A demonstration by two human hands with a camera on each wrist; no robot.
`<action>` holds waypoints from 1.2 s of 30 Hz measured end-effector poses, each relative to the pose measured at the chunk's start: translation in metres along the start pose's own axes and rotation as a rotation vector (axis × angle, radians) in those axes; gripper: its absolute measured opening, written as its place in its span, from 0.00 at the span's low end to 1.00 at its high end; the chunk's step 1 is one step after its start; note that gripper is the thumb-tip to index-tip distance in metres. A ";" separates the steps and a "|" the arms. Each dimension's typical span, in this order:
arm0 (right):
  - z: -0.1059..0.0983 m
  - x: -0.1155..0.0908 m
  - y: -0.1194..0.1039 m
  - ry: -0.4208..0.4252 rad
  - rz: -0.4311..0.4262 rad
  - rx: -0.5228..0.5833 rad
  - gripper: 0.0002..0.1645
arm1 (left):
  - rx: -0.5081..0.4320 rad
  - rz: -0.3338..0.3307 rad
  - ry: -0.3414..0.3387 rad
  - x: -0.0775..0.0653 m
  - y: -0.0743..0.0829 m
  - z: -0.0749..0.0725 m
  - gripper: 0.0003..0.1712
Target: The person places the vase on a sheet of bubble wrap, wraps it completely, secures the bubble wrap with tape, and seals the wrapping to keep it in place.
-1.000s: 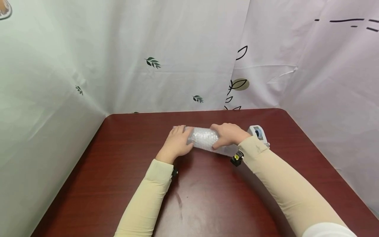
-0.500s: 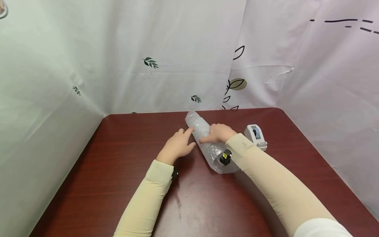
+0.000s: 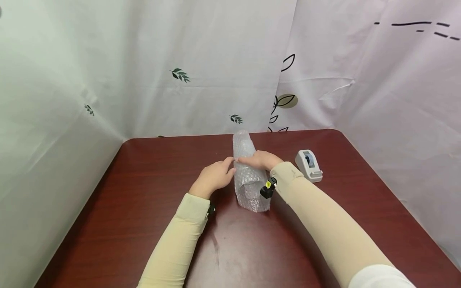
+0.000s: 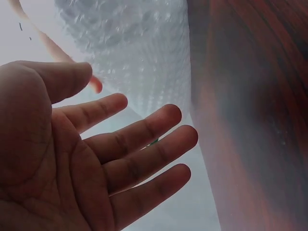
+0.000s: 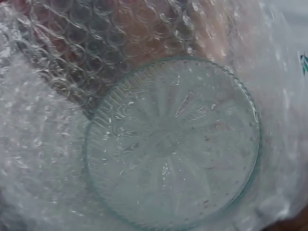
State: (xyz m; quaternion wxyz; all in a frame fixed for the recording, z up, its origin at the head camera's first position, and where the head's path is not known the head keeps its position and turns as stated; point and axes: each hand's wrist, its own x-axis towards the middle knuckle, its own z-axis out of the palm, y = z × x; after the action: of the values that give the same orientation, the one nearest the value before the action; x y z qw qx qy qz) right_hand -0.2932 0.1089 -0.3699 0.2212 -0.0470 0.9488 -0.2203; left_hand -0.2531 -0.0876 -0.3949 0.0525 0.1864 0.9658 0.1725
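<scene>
A roll of bubble wrap [image 3: 248, 176] lies on the table, its long side pointing away from me. Looking into its near end, the right wrist view shows the round, clear glass base [image 5: 173, 144] of an object inside, with a starburst pattern; the rest of that object is hidden. My right hand [image 3: 264, 160] grips the roll from the right, thumb across the top and the other fingers out of sight behind it. At the roll's left side is my left hand [image 3: 213, 178]. Its fingers [image 4: 144, 163] are extended and spread beside the wrap in the left wrist view.
A white tape dispenser [image 3: 309, 166] with a blue roll stands right of the bubble wrap. The dark red table [image 3: 151, 192] meets white, leaf-printed curtains [image 3: 209, 100] at its back and sides.
The roll has turned from lying crosswise to pointing away from me. My right hand has moved left with it, while my left hand has come off its end and stays near its side.
</scene>
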 end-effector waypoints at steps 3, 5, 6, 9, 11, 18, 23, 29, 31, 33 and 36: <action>0.001 0.004 0.001 0.010 -0.009 0.044 0.60 | 0.006 -0.015 0.001 0.001 -0.001 0.000 0.30; 0.002 0.006 0.003 0.009 -0.014 0.081 0.60 | 0.010 -0.019 -0.002 0.002 -0.002 0.000 0.31; 0.002 0.007 0.004 0.010 -0.014 0.102 0.60 | 0.010 -0.017 -0.003 0.002 -0.002 0.000 0.31; 0.004 0.012 0.006 0.011 -0.002 0.187 0.60 | 0.016 -0.011 0.002 0.003 -0.003 0.001 0.31; 0.004 0.015 0.007 0.009 0.007 0.240 0.60 | 0.018 -0.009 0.009 0.004 -0.003 0.001 0.31; 0.007 0.028 0.011 0.024 0.010 0.303 0.64 | 0.018 -0.024 0.011 0.005 -0.003 -0.001 0.31; 0.007 0.033 0.010 0.041 0.000 0.340 0.62 | 0.020 -0.041 0.010 0.006 -0.004 -0.002 0.32; 0.008 0.033 0.008 0.047 0.006 0.349 0.61 | 0.016 -0.058 0.011 0.005 -0.007 -0.003 0.32; 0.007 0.032 0.008 0.051 0.014 0.350 0.61 | 0.010 -0.064 0.011 0.004 -0.008 -0.004 0.31; 0.007 0.031 0.007 0.051 0.019 0.346 0.63 | 0.005 -0.067 0.010 0.003 -0.009 -0.005 0.31; 0.006 0.029 0.007 0.050 0.022 0.342 0.65 | 0.003 -0.069 0.012 0.002 -0.010 -0.006 0.31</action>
State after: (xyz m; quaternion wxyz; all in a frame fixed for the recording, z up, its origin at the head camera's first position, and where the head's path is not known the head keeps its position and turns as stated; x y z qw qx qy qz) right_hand -0.3163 0.1076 -0.3894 0.2046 0.0074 0.9032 -0.3773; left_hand -0.2592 -0.0977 -0.3927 0.0523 0.1519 0.9723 0.1700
